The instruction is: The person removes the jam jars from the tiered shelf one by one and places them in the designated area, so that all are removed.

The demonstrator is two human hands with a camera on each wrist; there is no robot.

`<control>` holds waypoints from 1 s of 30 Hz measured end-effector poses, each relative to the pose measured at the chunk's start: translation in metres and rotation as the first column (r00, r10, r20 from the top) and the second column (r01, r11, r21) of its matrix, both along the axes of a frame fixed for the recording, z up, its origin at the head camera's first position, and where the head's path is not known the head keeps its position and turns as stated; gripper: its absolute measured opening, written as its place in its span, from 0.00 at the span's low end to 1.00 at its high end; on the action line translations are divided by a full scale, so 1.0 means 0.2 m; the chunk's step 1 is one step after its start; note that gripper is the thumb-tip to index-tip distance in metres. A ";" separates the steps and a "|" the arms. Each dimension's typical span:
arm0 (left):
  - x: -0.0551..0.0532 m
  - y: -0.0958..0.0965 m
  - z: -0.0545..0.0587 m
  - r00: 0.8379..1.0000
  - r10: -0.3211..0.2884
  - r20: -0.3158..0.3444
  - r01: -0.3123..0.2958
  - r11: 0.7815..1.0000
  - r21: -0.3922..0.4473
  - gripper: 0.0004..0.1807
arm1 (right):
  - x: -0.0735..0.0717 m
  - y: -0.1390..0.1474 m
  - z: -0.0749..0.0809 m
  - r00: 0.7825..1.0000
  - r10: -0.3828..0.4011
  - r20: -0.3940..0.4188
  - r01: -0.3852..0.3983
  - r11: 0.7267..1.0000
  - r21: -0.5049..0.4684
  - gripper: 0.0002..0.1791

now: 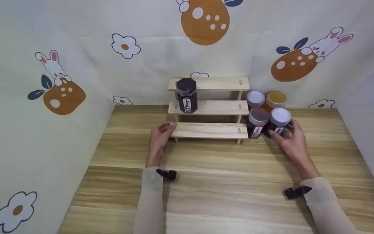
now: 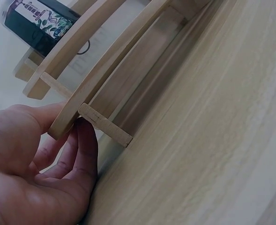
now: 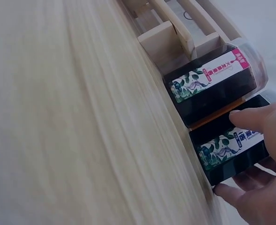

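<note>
At front-left corner of pale three-tier wooden rack, left hand pinches it; right hand clamps white-lidded dark faceted jar; sideways drag might tip adjacent brown-lidded jar.

"What colours do we find on the stepped rack?"

"We see pale, faintly grained wood, and the jar on it looks nearly black."

"And the four jars beside it?"

"We spot white lids on the back left jar and front right jar, amber on the back right jar, dull brown on the front left jar. That last one's label is white with pink lettering and blue-green leaves."

"Our tabletop?"

"Tan and brown woodgrain streaks."

"The backdrop?"

"Cream, we'd say, printed with white-spotted orange-brown fruits, navy leaves, pink-eared white rabbits and orange-centred white flowers."
</note>
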State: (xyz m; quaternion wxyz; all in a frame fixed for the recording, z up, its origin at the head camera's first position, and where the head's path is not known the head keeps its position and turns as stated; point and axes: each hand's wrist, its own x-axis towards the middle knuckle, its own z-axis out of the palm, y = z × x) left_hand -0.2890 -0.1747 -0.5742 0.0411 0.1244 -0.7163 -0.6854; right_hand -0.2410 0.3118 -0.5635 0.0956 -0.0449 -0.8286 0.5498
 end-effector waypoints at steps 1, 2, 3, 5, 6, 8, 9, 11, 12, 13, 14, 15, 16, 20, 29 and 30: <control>0.00 0.00 0.00 1.000 0.001 -0.002 -0.001 1.000 -0.005 0.21 | 0.00 0.00 0.00 1.000 -0.007 -0.002 0.007 1.000 -0.012 0.54; 0.00 0.00 0.00 1.000 0.001 -0.004 -0.001 1.000 -0.008 0.21 | 0.00 0.00 0.01 1.000 -0.020 -0.005 0.019 1.000 -0.020 0.55; 0.00 0.00 0.00 1.000 0.000 -0.009 0.000 1.000 -0.009 0.21 | 0.00 -0.01 0.02 0.999 -0.036 -0.012 0.035 0.999 -0.021 0.56; 0.00 0.01 0.00 1.000 -0.001 -0.020 0.001 1.000 -0.012 0.20 | 0.00 -0.02 0.05 0.996 -0.084 -0.041 0.083 0.996 -0.022 0.56; 0.00 0.01 0.00 1.000 -0.001 -0.026 0.001 1.000 -0.009 0.19 | 0.00 -0.02 0.07 0.992 -0.114 -0.061 0.113 0.993 -0.025 0.55; 0.00 0.01 0.01 0.999 -0.004 -0.040 0.004 1.000 0.003 0.19 | 0.01 -0.04 0.11 0.979 -0.167 -0.116 0.165 0.986 -0.029 0.54; 0.00 0.01 0.01 0.999 -0.005 -0.045 0.005 1.000 0.008 0.18 | 0.01 -0.06 0.14 0.971 -0.189 -0.146 0.186 0.982 -0.031 0.53; 0.00 0.01 0.00 0.999 -0.004 -0.053 0.005 1.000 0.017 0.18 | 0.04 -0.10 0.20 0.953 -0.222 -0.204 0.218 0.975 -0.042 0.51; 0.00 0.01 0.00 0.998 -0.003 -0.058 0.004 1.000 0.025 0.19 | 0.05 -0.13 0.24 0.946 -0.229 -0.231 0.224 0.973 -0.047 0.50; 0.00 0.01 0.00 0.998 -0.001 -0.060 0.003 1.000 0.029 0.18 | 0.06 -0.16 0.27 0.938 -0.232 -0.257 0.226 0.973 -0.053 0.50; 0.00 0.01 0.00 0.998 0.001 -0.058 0.000 1.000 0.029 0.18 | 0.08 -0.20 0.31 0.931 -0.234 -0.279 0.228 0.972 -0.056 0.49; 0.00 0.01 0.00 0.998 0.003 -0.056 -0.001 1.000 0.030 0.18 | 0.09 -0.24 0.34 0.925 -0.234 -0.300 0.225 0.972 -0.063 0.48; 0.00 0.01 0.00 0.999 0.005 -0.053 -0.004 1.000 0.028 0.18 | 0.10 -0.27 0.37 0.921 -0.230 -0.315 0.219 0.973 -0.070 0.47; 0.00 0.01 0.00 0.999 0.015 -0.035 -0.014 1.000 0.026 0.18 | 0.11 -0.41 0.43 0.912 -0.188 -0.365 0.167 0.982 -0.088 0.42; 0.00 0.01 0.00 0.999 0.012 -0.039 -0.011 1.000 0.021 0.19 | 0.04 -0.68 0.38 0.916 -0.017 -0.400 -0.066 0.979 -0.193 0.39; 0.00 0.01 0.00 0.999 0.011 -0.041 -0.011 1.000 0.018 0.19 | 0.02 -0.71 0.36 0.914 0.002 -0.407 -0.087 0.978 -0.191 0.38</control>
